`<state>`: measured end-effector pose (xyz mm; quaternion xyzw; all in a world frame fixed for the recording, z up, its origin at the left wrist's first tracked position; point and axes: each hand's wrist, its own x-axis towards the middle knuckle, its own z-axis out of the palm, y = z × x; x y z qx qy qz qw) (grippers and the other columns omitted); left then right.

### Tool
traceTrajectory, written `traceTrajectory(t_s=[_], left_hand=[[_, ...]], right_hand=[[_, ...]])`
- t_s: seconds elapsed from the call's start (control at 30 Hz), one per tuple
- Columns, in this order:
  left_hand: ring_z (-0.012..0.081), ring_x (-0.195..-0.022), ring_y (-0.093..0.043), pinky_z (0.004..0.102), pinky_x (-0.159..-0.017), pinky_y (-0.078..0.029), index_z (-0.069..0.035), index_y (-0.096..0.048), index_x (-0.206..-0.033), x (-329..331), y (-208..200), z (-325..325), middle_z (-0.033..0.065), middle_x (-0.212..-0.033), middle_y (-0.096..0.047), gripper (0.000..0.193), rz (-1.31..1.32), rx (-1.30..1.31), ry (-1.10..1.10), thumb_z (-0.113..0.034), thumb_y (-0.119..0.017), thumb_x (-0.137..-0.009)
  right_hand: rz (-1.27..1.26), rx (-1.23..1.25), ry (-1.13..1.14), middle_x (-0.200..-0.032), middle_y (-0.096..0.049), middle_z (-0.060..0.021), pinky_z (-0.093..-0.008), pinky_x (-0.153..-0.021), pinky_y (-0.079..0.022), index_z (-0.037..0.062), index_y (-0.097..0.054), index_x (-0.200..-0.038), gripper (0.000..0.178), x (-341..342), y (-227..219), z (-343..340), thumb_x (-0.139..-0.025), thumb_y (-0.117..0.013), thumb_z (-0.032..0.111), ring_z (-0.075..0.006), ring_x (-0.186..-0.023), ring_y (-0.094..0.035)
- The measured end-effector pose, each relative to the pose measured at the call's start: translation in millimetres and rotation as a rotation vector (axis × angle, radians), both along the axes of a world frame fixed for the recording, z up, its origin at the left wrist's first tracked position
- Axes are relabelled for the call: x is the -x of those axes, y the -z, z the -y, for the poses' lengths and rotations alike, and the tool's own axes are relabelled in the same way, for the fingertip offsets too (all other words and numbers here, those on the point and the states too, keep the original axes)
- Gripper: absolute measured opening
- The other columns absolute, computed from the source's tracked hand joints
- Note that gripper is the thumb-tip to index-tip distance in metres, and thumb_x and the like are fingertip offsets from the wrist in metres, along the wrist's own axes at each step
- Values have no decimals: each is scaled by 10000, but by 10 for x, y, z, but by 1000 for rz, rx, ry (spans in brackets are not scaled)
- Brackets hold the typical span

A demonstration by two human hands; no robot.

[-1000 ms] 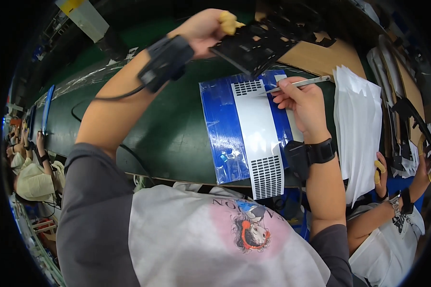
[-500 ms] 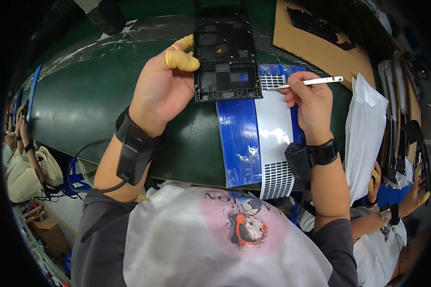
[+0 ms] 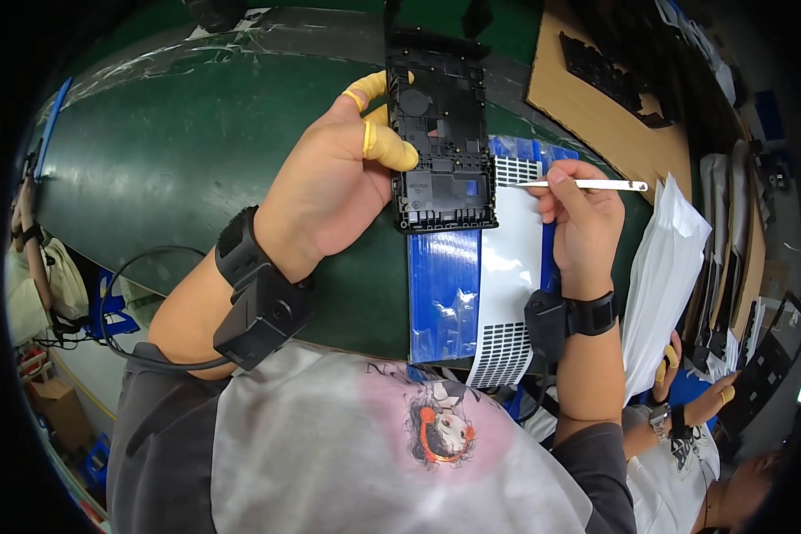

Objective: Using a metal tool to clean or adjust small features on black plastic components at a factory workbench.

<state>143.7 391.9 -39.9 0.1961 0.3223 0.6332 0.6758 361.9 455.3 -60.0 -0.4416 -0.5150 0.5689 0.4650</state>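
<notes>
My left hand [image 3: 351, 169], with yellow finger cots on thumb and fingers, grips a black plastic housing [image 3: 440, 133] by its left edge. The housing is held up above the table, its ribbed inner side facing me. In my right hand [image 3: 583, 209] is a pair of white tweezers [image 3: 610, 184], pinched between thumb and fingers. Their tip points left at the upper rows of small black pieces on a white sticker sheet [image 3: 510, 267]; whether it touches them I cannot tell. That sheet lies over a blue board [image 3: 442, 298], and its lower end hangs past the table edge.
A cardboard sheet [image 3: 552, 89] at the far right carries a black plastic part [image 3: 614, 80]. White foam sheets [image 3: 667, 267] stand right of my right hand, beside a row of stacked panels [image 3: 730, 240]. A co-worker's hands [image 3: 699, 392] hold a black panel at lower right. The table [image 3: 187, 151] is dark green.
The housing in my left hand has shifted right and nearer, and its inner face shows more plainly. My right hand keeps the tweezers over the sheet's upper rows. The whole view has turned slightly.
</notes>
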Motion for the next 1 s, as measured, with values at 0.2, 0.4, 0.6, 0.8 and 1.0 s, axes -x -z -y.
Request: traceTrajectory(t_s=[0.2, 0.4, 0.6, 0.8, 1.0], left_hand=[[182, -900, -518, 290, -780, -418, -80, -292, -1213, -113, 15, 79, 119, -1054, -482, 642, 32, -14, 48, 99, -400, -606], [154, -832, -544, 257, -685, -432, -117, -212, -1250, -293, -49, 199, 104, -1047, -490, 696, 38, -64, 134, 78, -421, -615], [142, -795, -550, 249, -674, -435, -123, -208, -1249, -313, -21, 226, 96, -1020, -504, 677, 31, -154, 135, -2, -501, -651], [139, -789, -557, 238, -651, -439, -118, -208, -1247, -307, -6, 221, 98, -1018, -507, 676, 33, -159, 137, 1, -504, -652], [158, -860, -550, 257, -704, -448, -113, -207, -1245, -302, 16, 213, 100, -1057, -490, 677, 70, -186, 159, 4, -531, -663]], right_hand=[[-234, -40, -65, -704, -589, -141, -159, -473, -344, -44, -531, -901, 145, 1, -310, 213, -776, -527, 31, -80, -529, -478], [-167, -121, -118, -766, -609, -108, -185, -552, -392, -20, -533, -920, 182, 184, -362, 516, -758, -584, 45, -98, -617, -536], [-225, -128, -146, -768, -608, -121, -227, -631, -440, -29, -529, -926, 180, 185, -352, 523, -767, -575, 43, -152, -690, -584], [-195, -131, -159, -768, -607, -133, -257, -667, -458, -33, -522, -931, 184, 173, -337, 503, -767, -570, 35, -175, -694, -591], [-201, -134, -155, -765, -605, -125, -247, -661, -455, -37, -525, -926, 180, 181, -341, 495, -766, -570, 30, -167, -693, -591]])
